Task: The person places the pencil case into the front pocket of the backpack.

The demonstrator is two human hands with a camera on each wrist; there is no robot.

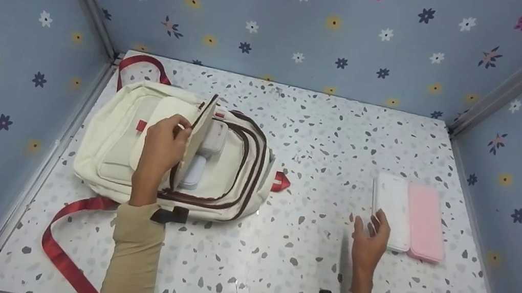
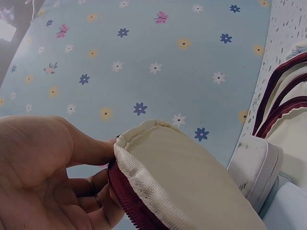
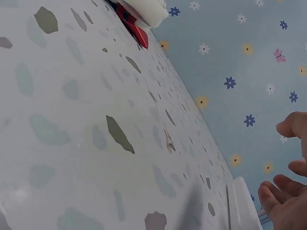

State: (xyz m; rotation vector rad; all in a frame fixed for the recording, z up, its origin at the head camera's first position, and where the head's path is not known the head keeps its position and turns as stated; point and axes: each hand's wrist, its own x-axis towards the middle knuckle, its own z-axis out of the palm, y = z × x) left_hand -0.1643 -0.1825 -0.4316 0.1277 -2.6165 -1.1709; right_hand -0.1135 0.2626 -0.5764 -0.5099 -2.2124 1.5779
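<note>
A cream backpack point(image 1: 121, 146) with dark red zips lies on the table at the left. My left hand point(image 1: 165, 145) pinches the zipped edge of its front pocket flap point(image 2: 168, 163) and holds it away from the bag. Inside the opened pocket sit a whitish box point(image 1: 214, 138) and a pale blue box point(image 1: 193, 172). At the right, my right hand point(image 1: 371, 240) hovers by the near left side of a white flat case point(image 1: 394, 208), fingers loosely bent and holding nothing. Beside that case lies a pink flat case point(image 1: 427, 220).
Red straps point(image 1: 63, 256) trail from the backpack's near and far sides, and a red tab point(image 1: 280, 182) sticks out at its right end. The speckled white table point(image 1: 296, 255) is enclosed by blue flowered panels point(image 1: 278, 30) with metal posts at the corners.
</note>
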